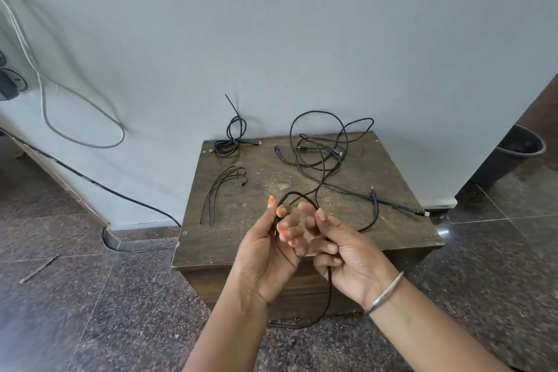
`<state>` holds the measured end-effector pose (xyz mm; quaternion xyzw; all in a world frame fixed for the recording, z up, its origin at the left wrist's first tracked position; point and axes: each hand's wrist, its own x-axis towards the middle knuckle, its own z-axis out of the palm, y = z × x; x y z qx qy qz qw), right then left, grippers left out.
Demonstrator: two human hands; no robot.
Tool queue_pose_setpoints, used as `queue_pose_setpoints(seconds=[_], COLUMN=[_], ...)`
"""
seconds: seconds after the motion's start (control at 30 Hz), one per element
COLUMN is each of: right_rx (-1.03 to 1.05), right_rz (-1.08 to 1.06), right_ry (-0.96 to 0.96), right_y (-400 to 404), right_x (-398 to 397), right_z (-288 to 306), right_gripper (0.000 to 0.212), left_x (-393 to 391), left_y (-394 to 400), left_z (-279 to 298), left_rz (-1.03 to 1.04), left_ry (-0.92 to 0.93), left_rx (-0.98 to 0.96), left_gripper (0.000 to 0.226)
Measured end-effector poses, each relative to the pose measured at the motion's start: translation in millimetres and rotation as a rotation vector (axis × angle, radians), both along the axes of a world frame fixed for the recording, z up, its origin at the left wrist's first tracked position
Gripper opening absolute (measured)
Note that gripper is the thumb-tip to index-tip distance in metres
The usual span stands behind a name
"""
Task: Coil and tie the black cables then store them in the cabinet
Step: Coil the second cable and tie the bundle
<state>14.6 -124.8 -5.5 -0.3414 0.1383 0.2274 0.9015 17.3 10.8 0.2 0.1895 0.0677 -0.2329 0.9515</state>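
Observation:
My left hand pinches one end of a black cable between thumb and fingers, above the front edge of a small wooden cabinet. My right hand curls its fingers round the same cable, which forms a small loop between the hands and hangs down to the floor. A tangle of loose black cables lies on the cabinet's back right. A coiled black cable leans against the wall at the back left. Thin black ties lie on the left of the top.
A grey wall stands right behind the cabinet. A white cable and a thick black cable hang along the wall at left. A dark bin stands on the floor at far right. Polished stone floor surrounds the cabinet.

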Motion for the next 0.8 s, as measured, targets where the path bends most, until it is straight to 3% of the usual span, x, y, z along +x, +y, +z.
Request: queue_pose_setpoints(seconds=[0.07,0.13,0.27,0.37,0.53,0.7,0.8], right_rx=[-0.093,-0.382,-1.195,-1.5,-1.468,-1.193,-0.937], right_rz=[0.031,0.093,0.292,0.409,0.606,0.503,0.376], right_ry=[0.022,-0.034,-0.482,-0.667,-0.698,-0.586,-0.47], right_y=[-0.5,1.5,7.4,3.3,-14.0,-40.1,-56.4], right_x=[-1.1,-4.3,-10.3,-12.0,-10.7,-5.2,0.2], right_z=[-1.2,-4.2,-3.8,1.7,17.9,29.5,33.8], right_gripper=[0.019,0.027,0.033,0.029,0.028,0.028,0.028], left_x=[1.7,2.7,1.2,1.5,-2.0,-0.5,0.6], left_y=[3.4,5.1,2.2,1.2,-5.2,-5.6,-1.6], left_z=[-1.0,-3.4,-9.9,-12.3,-16.1,-20.2,-21.3], left_rz=[0.082,0.141,0.141,0.166,0.077,-0.014,-0.082], left_ry=[-0.001,-0.041,-0.144,-0.236,-0.501,-0.716,-0.751], left_rx=[0.034,0.082,0.216,0.344,0.82,1.219,1.307], left_gripper=[0.025,0.026,0.026,0.016,0.016,0.016,0.02])
